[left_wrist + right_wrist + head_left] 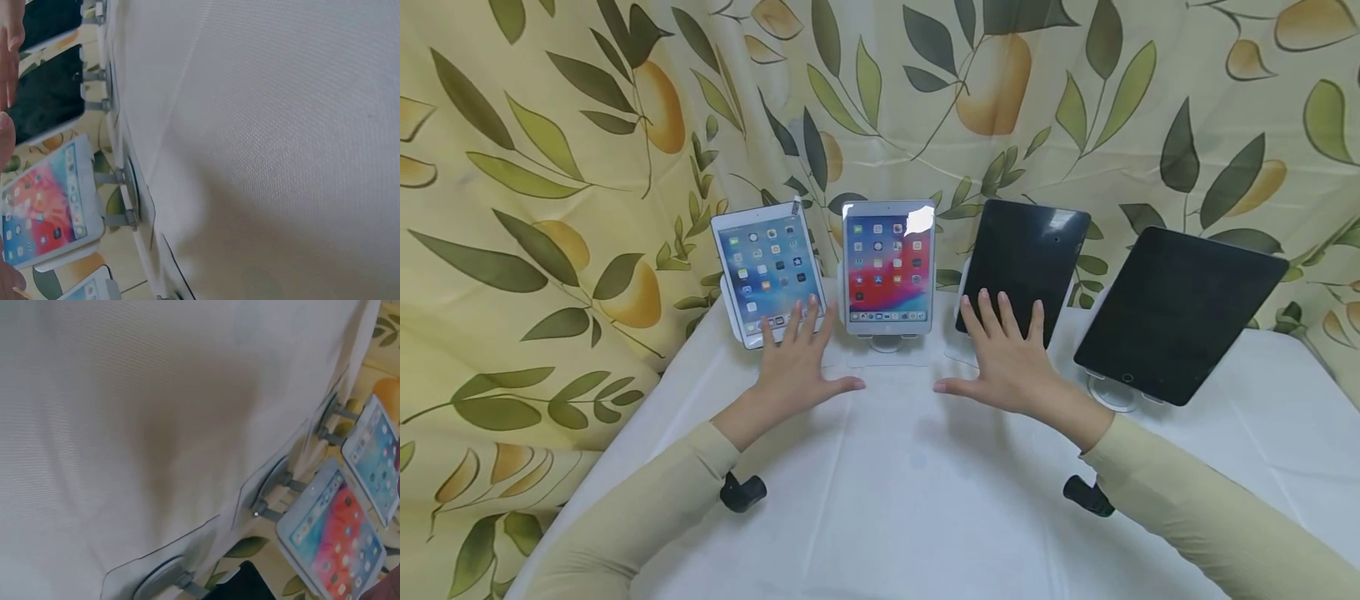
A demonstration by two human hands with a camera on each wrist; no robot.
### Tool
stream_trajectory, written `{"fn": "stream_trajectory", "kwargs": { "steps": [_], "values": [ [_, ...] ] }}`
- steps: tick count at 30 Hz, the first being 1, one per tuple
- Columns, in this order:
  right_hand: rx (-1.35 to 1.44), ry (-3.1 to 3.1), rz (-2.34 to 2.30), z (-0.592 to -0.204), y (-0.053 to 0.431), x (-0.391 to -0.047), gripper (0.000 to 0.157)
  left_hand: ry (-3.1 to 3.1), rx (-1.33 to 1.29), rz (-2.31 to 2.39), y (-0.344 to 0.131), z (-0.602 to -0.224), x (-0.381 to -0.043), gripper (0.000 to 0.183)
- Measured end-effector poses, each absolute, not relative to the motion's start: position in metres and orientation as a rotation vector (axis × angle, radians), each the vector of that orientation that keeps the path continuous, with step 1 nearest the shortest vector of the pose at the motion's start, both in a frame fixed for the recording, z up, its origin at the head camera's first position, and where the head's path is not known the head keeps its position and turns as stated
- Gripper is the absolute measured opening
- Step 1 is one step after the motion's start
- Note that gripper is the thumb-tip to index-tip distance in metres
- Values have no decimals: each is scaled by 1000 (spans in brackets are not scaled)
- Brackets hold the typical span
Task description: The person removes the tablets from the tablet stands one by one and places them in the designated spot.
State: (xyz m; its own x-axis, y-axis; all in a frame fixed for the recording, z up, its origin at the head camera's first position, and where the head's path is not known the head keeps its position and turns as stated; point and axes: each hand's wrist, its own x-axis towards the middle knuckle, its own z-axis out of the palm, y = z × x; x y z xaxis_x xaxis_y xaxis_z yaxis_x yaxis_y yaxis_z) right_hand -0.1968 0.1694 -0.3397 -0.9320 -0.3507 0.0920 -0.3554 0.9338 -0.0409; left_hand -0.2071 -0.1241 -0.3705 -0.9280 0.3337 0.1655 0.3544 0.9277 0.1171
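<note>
Four tablets would exceed the count, so: several tablets stand on holders in a row. My left hand (793, 367), fingers spread and palm down, is in front of the leftmost white tablet (771, 267), whose lit screen shows app icons on blue. Beside it stands a second white tablet (889, 258) with a red and blue home screen, between the two hands. My right hand (1011, 362) is spread likewise, its fingertips overlapping the lower part of a dark-screened black tablet (1030, 258) in the head view. Both hands hold nothing.
At the far right a larger black tablet (1180, 317) leans on its stand (1111, 392). White cloth (880, 500) covers the table, and a leaf-and-fruit patterned curtain (700, 108) hangs behind. Small black cameras (743, 493) sit at the wrists.
</note>
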Motion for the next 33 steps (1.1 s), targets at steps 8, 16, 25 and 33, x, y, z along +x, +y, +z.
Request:
{"fn": "stream_trajectory", "kwargs": {
  "steps": [8,16,25,33],
  "values": [
    [571,-2986,74,-336,159,-201,114,-2945,-486,-235,-130,-369,-205,112],
    [575,-2962,95,-334,149,-204,113,-2928,-460,-228,-136,-369,-205,113],
    [556,-2981,140,-330,137,-211,112,-2917,-418,-282,-142,-368,-205,112],
    [589,-2958,201,-330,123,-215,111,-2906,-359,-410,-151,-369,-207,112]
  ]
}}
